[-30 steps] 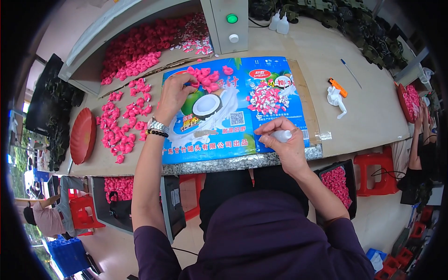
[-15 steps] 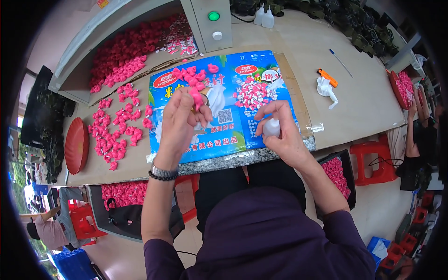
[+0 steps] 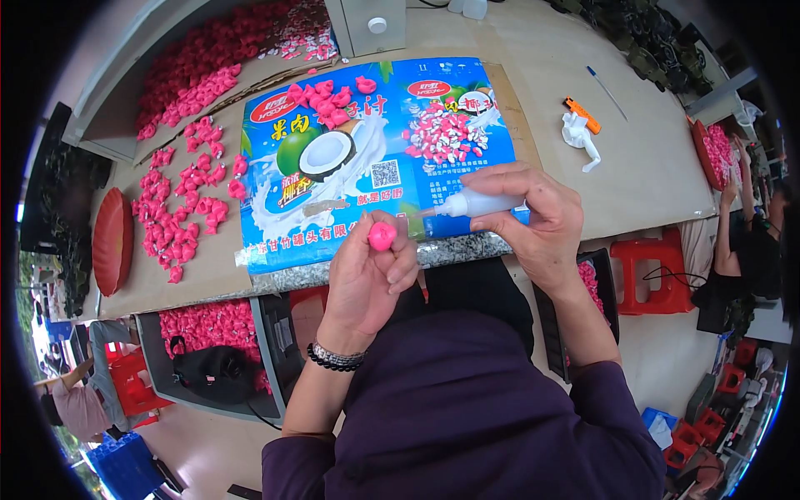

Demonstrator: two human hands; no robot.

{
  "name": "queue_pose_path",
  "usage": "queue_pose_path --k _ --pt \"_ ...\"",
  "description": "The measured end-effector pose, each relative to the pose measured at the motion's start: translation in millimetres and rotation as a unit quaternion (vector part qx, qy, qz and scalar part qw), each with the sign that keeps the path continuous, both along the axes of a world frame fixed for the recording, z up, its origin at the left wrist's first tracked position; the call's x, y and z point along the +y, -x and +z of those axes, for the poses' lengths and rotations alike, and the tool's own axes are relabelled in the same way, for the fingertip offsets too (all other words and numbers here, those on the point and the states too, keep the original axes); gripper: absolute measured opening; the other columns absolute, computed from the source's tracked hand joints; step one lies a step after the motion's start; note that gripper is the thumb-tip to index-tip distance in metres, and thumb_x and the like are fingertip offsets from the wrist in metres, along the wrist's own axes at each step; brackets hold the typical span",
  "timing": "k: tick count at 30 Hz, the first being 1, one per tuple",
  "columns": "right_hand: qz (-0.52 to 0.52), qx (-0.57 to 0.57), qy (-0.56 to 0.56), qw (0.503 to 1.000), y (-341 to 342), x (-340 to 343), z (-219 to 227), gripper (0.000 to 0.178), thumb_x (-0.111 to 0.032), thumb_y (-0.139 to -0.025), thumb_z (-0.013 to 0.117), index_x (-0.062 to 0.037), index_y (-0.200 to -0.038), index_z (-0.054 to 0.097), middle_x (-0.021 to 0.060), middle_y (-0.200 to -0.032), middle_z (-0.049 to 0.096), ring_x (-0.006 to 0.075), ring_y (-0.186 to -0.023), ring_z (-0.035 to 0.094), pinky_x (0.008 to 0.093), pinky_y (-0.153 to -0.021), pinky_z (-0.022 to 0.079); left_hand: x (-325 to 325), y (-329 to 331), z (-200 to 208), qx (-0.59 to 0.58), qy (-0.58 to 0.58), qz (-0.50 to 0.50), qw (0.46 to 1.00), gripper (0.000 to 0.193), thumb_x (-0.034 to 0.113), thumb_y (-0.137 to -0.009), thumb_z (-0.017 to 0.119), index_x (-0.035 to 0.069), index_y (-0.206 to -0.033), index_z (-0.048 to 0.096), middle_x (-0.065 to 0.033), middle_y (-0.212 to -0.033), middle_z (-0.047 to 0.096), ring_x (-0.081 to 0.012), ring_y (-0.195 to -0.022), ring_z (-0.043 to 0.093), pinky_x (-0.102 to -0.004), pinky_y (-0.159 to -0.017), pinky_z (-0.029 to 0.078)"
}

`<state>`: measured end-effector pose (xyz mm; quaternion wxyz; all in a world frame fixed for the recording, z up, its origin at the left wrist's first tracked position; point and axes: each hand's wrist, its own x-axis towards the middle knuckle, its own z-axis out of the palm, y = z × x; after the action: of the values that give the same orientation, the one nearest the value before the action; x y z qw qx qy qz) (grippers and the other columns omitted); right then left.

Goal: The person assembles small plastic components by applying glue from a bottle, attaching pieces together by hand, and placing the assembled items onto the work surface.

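Observation:
My left hand [image 3: 367, 271] is closed, pinching a small rounded pink plastic piece [image 3: 382, 237] over the near edge of the blue printed cardboard [image 3: 287, 225]. In my right hand [image 3: 542, 217] lies a white squeeze bottle [image 3: 487, 202], gripped between thumb and fingers. The bottle is tipped on its side, its thin nozzle pointing left toward the pink piece, with a small gap between them. Farther up the cardboard sit a cluster of pink pieces [image 3: 329, 102] and a heap of small pink-and-white parts [image 3: 442, 135].
Many pink pieces [image 3: 196, 200] lie left of the cardboard, beside a red dish [image 3: 113, 242]. A lit booth with more pieces [image 3: 200, 71] stands behind. An orange-handled tool [image 3: 583, 115] and a pen [image 3: 606, 92] lie at right. A co-worker's arm [image 3: 725, 229] shows far right.
My left hand has come down and right with the pink piece, now turned rounded side up. My right hand has swung the bottle level, nozzle leftward. The whole view has shifted slightly.

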<state>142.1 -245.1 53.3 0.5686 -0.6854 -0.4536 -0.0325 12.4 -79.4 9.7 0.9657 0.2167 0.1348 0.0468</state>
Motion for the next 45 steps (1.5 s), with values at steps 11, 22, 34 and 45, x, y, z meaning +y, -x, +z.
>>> queue_pose_path --k 11,22,34,45 --pt "0.039 -0.128 0.008 0.991 8.5 10.0 -1.6 0.029 0.006 -0.064 0.077 -0.0011 -0.092 0.069 0.0104 -0.093 0.07 0.0255 -0.089 0.067 0.0339 -0.076 0.054 2.4 7.8 2.5 0.074 -0.046 -0.042 0.995 0.043 0.045 -0.101 0.037 0.013 -0.074 0.046 0.0043 -0.057 0.024 -0.0069 -0.04 0.021 -0.022 -0.035 0.017" --pt "0.038 -0.137 0.021 0.99 10.2 13.1 -0.5 0.029 0.008 -0.063 0.076 -0.0008 -0.09 0.069 0.0105 -0.091 0.07 0.0252 -0.087 0.067 0.0327 -0.074 0.055 5.1 10.1 4.0 0.059 -0.061 -0.062 0.994 0.046 0.046 -0.101 0.039 0.011 -0.072 0.046 0.0026 -0.058 0.032 -0.0066 -0.043 0.025 -0.0218 -0.039 0.018" --pt "-0.014 -0.144 0.0 0.99 10.5 8.9 1.2 0.032 0.008 -0.062 0.075 0.0001 -0.092 0.067 0.0102 -0.09 0.069 0.0279 -0.086 0.067 0.0353 -0.074 0.054 4.5 11.4 -0.4 -0.019 -0.133 0.026 0.991 0.041 0.046 -0.1 0.043 0.006 -0.095 0.053 -0.0029 -0.069 0.048 -0.0098 -0.052 0.041 -0.023 -0.045 0.032" --pt "-0.028 -0.142 0.001 0.989 10.9 9.0 -2.6 0.032 0.008 -0.062 0.075 0.0 -0.091 0.067 0.0092 -0.088 0.068 0.0271 -0.084 0.067 0.035 -0.073 0.055 5.8 12.0 1.0 -0.094 -0.244 0.074 0.962 0.025 0.025 -0.095 0.06 0.004 -0.104 0.05 -0.0068 -0.079 0.056 -0.0136 -0.065 0.055 -0.0279 -0.058 0.048"
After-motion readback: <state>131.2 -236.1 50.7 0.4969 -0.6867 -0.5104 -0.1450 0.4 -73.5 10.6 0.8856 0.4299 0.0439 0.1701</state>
